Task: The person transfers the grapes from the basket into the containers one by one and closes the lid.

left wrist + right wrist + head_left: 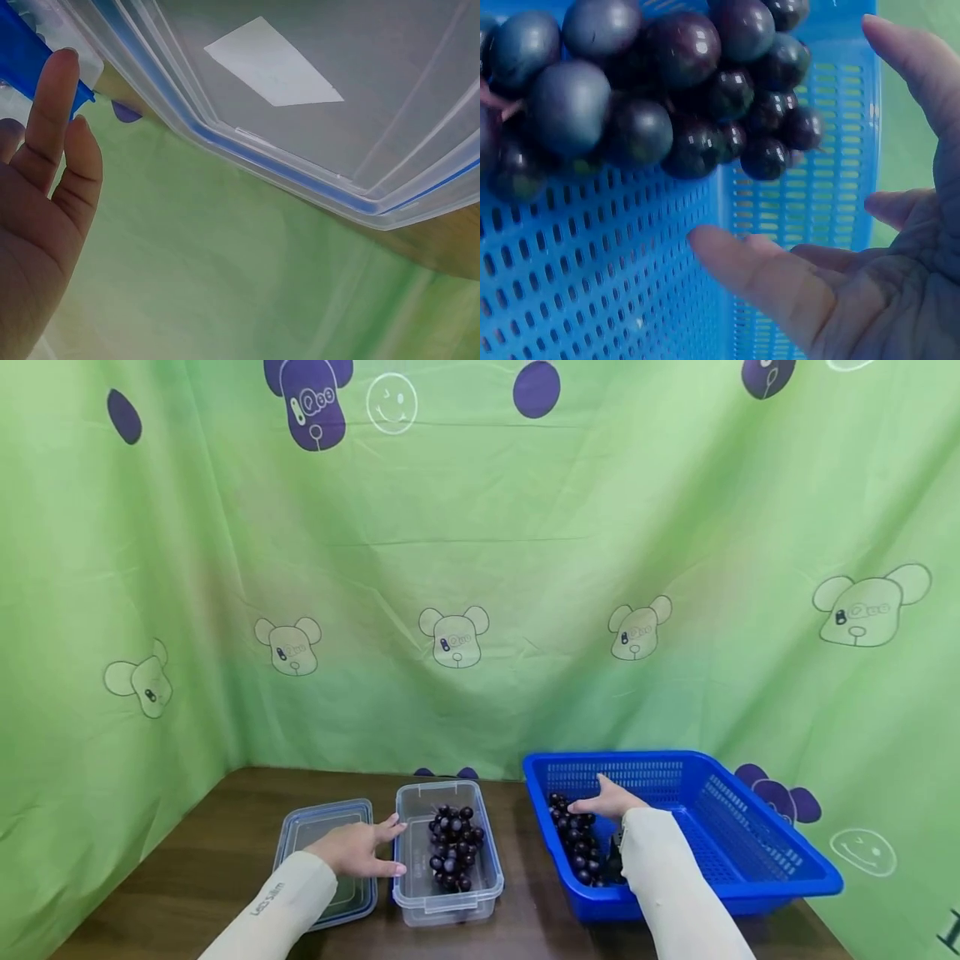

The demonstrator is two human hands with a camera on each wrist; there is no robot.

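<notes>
"Where's the left hand [358, 849]?"

"Beside the left rim of a clear plastic container [448, 907], fingers extended and spread apart. I can't tell whether the fingertips touch that rim."

"And what's in the container?"

"A bunch of dark grapes [455, 852], lying toward its right side. A clear lid [318, 828] with a blue seal lies on the counter [187, 860] just left of it, partly hidden by the hand and a white sleeve [288, 893]. The left wrist view shows a white label [274, 64] on that lid."

"The right hand [613, 800]?"

"Over the left part of a blue plastic basket [750, 827], thumb and fingers wide apart. The right wrist view shows a gap between them and the other dark grapes [576, 842], which lie along the basket's left wall."

"Behind it all?"

"A green curtain [525, 568] printed with bear heads."
</notes>
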